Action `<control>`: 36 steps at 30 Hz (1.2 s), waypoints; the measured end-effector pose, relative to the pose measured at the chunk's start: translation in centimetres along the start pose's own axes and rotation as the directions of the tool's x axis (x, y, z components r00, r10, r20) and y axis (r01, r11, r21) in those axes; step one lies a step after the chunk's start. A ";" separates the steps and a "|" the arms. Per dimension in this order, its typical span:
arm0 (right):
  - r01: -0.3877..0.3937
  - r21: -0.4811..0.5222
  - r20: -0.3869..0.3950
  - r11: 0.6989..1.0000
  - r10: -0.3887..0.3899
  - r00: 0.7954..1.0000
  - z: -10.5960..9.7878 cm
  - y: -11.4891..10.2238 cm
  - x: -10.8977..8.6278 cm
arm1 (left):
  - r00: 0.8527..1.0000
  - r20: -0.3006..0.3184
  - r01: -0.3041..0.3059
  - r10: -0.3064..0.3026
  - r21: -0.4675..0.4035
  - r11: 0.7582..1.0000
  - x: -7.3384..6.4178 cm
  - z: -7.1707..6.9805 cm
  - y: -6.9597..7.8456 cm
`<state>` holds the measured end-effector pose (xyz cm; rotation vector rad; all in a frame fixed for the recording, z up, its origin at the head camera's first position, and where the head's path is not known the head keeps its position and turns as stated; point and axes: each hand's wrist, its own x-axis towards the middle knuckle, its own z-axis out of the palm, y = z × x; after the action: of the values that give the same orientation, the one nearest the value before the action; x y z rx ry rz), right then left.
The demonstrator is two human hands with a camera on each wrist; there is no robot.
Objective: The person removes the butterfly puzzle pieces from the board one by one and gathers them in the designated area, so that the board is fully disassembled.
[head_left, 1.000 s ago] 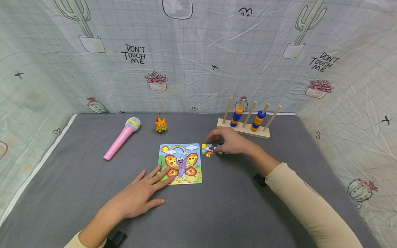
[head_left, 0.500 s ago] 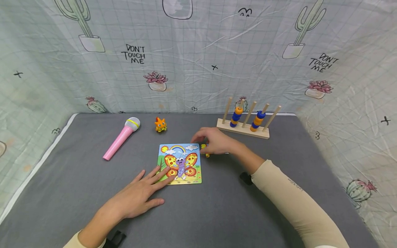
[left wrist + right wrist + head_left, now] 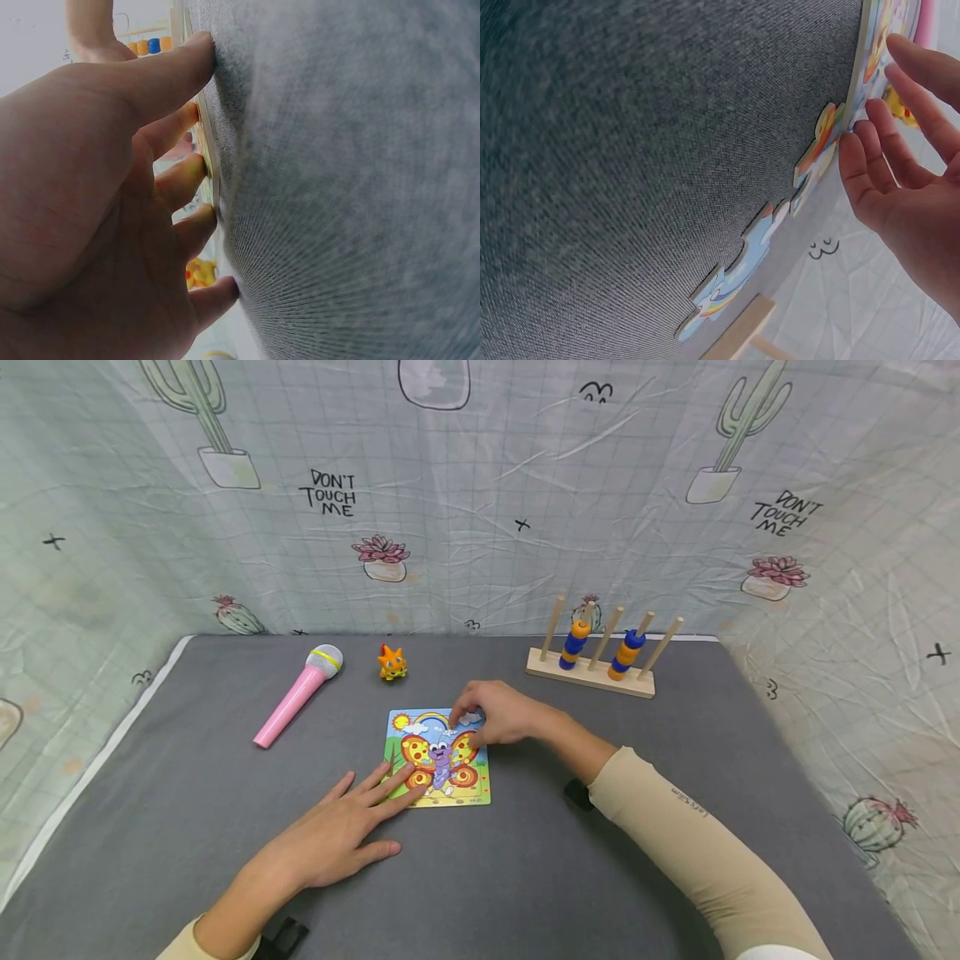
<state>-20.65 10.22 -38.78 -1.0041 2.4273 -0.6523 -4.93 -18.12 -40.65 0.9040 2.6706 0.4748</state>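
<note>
A square jigsaw puzzle board [image 3: 477,793] with a butterfly picture lies flat on the grey table. My left hand [image 3: 333,835] is spread beside its lower left corner, with fingertips resting on the picture. In the left wrist view, the left fingertips [image 3: 196,169] lie along the board's thin edge. My right hand [image 3: 501,712] is over the board's upper right corner, thumb and index finger apart with nothing visible between them. Beside the board in the right wrist view lie loose jigsaw pieces [image 3: 757,241]; in the head view the right hand covers them.
A pink toy microphone [image 3: 291,703] lies at the left. A small orange toy figure [image 3: 392,662] stands behind the board. At the back right is a wooden peg stand [image 3: 592,675] with blue and orange beads. A printed cloth [image 3: 480,510] hangs behind the table.
My right hand has moved left from above the loose jigsaw pieces to the upper right corner of the puzzle board. The left hand stays in place.
</note>
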 end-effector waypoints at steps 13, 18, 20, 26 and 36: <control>-0.012 -0.035 0.006 0.999 0.012 1.000 0.0 -0.2 -0.1 | 1.000 0.000 -0.008 0.008 0.002 1.000 0.1 -0.1 0.0; -0.011 -0.030 0.014 0.999 0.012 1.000 0.0 -0.1 -0.2 | 1.000 0.010 -0.001 0.001 -0.003 1.000 0.1 -0.1 0.0; -0.010 -0.029 0.014 1.000 0.011 1.000 0.0 -0.2 -0.2 | 1.000 0.010 0.000 0.000 -0.003 1.000 0.1 -0.1 0.0; -0.020 -0.026 0.004 0.999 0.020 1.000 0.2 -0.2 -0.3 | 1.000 0.011 0.002 -0.002 -0.008 1.000 0.1 -0.1 0.0; 0.013 -0.034 -0.016 0.999 -0.013 1.000 0.5 -0.3 -0.3 | 1.000 0.012 0.002 -0.002 -0.017 1.000 0.0 0.0 0.0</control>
<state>-20.03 10.09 -38.90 -1.0329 2.4554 -0.6280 -4.95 -18.13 -40.69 0.8963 2.6522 0.4897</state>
